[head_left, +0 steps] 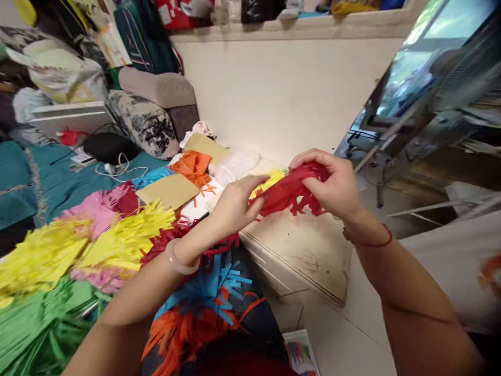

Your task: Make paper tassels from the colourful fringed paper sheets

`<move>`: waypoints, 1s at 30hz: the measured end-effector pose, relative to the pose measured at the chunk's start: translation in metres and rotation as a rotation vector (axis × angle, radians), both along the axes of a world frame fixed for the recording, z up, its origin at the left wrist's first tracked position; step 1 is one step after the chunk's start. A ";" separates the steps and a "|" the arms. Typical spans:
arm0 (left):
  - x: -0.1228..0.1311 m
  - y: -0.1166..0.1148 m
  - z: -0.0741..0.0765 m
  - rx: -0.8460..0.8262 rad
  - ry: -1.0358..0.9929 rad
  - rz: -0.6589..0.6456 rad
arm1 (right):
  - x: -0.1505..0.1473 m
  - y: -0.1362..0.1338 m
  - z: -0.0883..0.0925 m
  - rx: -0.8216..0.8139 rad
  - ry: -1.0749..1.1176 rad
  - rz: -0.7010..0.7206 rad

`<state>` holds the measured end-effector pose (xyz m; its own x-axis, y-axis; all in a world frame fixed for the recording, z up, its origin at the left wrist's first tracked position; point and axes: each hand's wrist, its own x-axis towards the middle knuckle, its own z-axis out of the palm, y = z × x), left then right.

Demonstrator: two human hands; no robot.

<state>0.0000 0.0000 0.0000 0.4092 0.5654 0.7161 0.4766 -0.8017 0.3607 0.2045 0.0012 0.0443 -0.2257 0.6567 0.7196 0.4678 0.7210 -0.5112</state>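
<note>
A strip of red fringed tissue paper stretches between my two hands above a pale wooden board. My right hand is closed on its right end, thumb below and fingers curled over the top. At its left end, my left hand has thumb and fingers around the paper's edge in a loose hold. Cut fringes hang from the strip's lower side. Behind it shows some yellow paper, partly hidden. Blue fringed paper and orange fringed paper lie on my lap.
Yellow, pink and green fringed paper pile up at left. Tan card and orange paper lie behind them. The wooden board stands before a white panel. A fan is at right.
</note>
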 end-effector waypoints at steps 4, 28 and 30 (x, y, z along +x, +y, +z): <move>0.018 0.005 -0.009 -0.003 0.094 0.006 | 0.030 0.016 -0.038 -0.123 -0.064 -0.095; -0.031 0.008 -0.075 -0.477 -0.173 0.089 | 0.115 -0.014 -0.064 -0.225 -0.338 -0.275; -0.063 0.002 -0.078 -0.523 -0.252 0.246 | 0.075 0.006 -0.058 -0.177 -0.246 -0.150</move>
<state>-0.0635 0.0023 -0.0780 0.0773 0.9230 0.3771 0.4738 -0.3668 0.8006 0.2797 0.0069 -0.0133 -0.2699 0.8054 0.5276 0.6867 0.5452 -0.4809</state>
